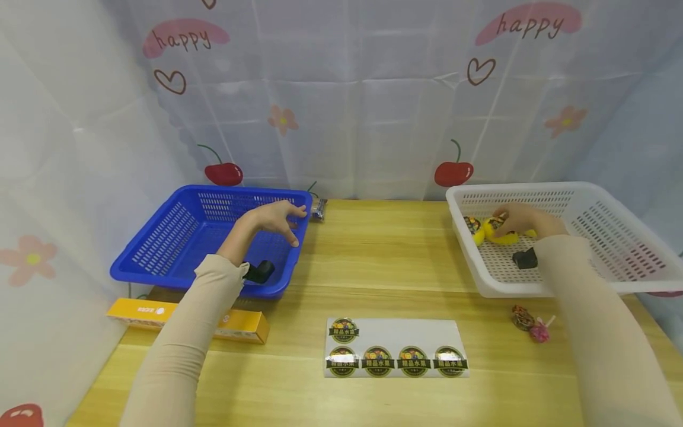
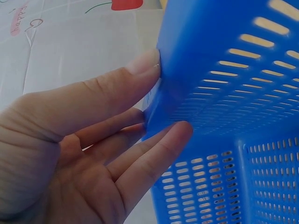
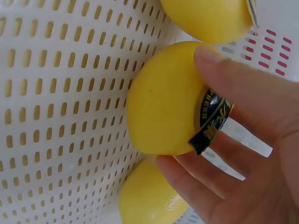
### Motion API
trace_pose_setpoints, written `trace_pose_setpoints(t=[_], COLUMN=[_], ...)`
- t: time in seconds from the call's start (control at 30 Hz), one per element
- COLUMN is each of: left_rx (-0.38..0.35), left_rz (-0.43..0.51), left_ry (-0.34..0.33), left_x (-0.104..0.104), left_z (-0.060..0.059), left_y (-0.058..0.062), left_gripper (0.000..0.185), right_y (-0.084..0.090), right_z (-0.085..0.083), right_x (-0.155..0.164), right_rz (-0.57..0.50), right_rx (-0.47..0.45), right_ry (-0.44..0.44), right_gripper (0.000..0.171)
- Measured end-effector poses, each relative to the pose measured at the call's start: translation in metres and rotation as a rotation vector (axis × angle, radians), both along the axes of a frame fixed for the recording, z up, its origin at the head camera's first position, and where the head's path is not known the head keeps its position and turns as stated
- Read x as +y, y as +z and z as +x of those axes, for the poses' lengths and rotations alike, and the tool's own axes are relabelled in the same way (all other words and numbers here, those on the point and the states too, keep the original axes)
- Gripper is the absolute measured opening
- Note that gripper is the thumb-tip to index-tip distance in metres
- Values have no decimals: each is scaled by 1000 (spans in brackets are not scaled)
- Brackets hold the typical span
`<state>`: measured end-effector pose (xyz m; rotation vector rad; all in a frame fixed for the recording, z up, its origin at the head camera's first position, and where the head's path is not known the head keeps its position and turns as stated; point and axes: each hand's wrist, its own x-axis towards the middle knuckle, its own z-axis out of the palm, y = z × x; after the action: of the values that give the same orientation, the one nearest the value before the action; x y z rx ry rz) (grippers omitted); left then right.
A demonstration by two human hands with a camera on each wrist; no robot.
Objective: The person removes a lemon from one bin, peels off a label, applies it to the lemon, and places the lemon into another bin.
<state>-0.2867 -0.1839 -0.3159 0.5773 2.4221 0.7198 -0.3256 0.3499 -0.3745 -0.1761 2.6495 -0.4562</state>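
In the right wrist view my right hand point(image 3: 243, 154) grips a smooth yellow lemon point(image 3: 159, 102), thumb on one side and fingers on the other. The lemon carries a dark sticker point(image 3: 211, 119) near my palm and sits against the white basket's point(image 3: 42, 116) slotted surface. A second lemon point(image 3: 152, 191) lies right below it, and another lemon point(image 3: 210, 18) above. My left hand point(image 1: 274, 216) is at the right rim of the blue basket point(image 1: 200, 249), fingers spread and slightly bent. Its thumb tip touches the blue rim in the left wrist view.
A sheet of round fruit stickers point(image 1: 395, 332) lies at the table's middle front. An orange box point(image 1: 242, 325) lies before the blue basket. Wrapped candies point(image 1: 523, 318) sit before the white basket, and a small packet point(image 1: 318, 209) behind. A patterned curtain point(image 1: 363, 101) hangs at the back.
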Motion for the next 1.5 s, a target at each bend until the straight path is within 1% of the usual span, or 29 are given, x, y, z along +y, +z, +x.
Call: trace_pose_setpoints(t=[0.1,0.17,0.27,0.37,0.47,0.53,0.6,0.7,0.77,0.83,0.9,1.0,1.07,1.13,1.2,1.23,1.3,1.37,1.4,1.43,1.5], left_rx=[3,8,7,5,10,10,13,20,25,29,30,33,32,28,23,18,14,15,17,21,29], left_rz=[-4,-7,-6,-5,-6,-4,-4,-7,-6,-2,1,-5,-16,-16,-11,-5,7,7,5,0,-7], left_ry=[0,-4,-5,-3,-7,-7,-9,-10,-11,-15,-16,-15,-4,4,6,8,1,-6,-9,-11,-16], left_x=[-1,-2,-2,-1,0,0,0,0,-1,-1,-2,-3,-4,-6,-6,-6,-5,-4,-3,-3,-2], left_z=[0,0,0,-1,-1,-1,-1,-1,-1,-1,-1,-1,0,0,1,1,1,1,1,1,1], left_y=[0,0,0,-1,-1,-2,-3,-3,-4,-4,-4,-4,-4,-4,-4,-3,-3,-3,-2,-1,0], left_gripper=[77,77,77,77,77,77,77,77,77,76,76,76,77,77,77,76,76,76,76,76,76], right_y=[0,0,-1,-3,-5,-6,-6,-3,1,9,17,27,30,30,27,26,22,21,20,21,22], right_z=[0,0,1,-1,-2,-2,-3,-3,-3,-2,1,7,9,11,13,14,16,18,20,21,22], right_x=[0,-2,-6,-9,-10,-10,-9,-4,2,9,17,26,30,31,29,26,19,8,2,-4,-14], right_rz=[-8,-3,20,67,131,152,144,93,69,61,73,76,65,22,-12,-26,-33,-5,13,27,55], right_rx=[3,18,65,135,206,231,238,211,199,190,192,164,149,123,119,116,87,43,24,-1,-28], right_ry=[-13,-31,-36,-14,25,40,36,10,-2,-6,5,26,45,51,58,60,57,43,32,24,15], right_gripper=[72,70,70,65,59,57,62,73,77,75,69,63,60,54,50,50,60,73,77,78,73])
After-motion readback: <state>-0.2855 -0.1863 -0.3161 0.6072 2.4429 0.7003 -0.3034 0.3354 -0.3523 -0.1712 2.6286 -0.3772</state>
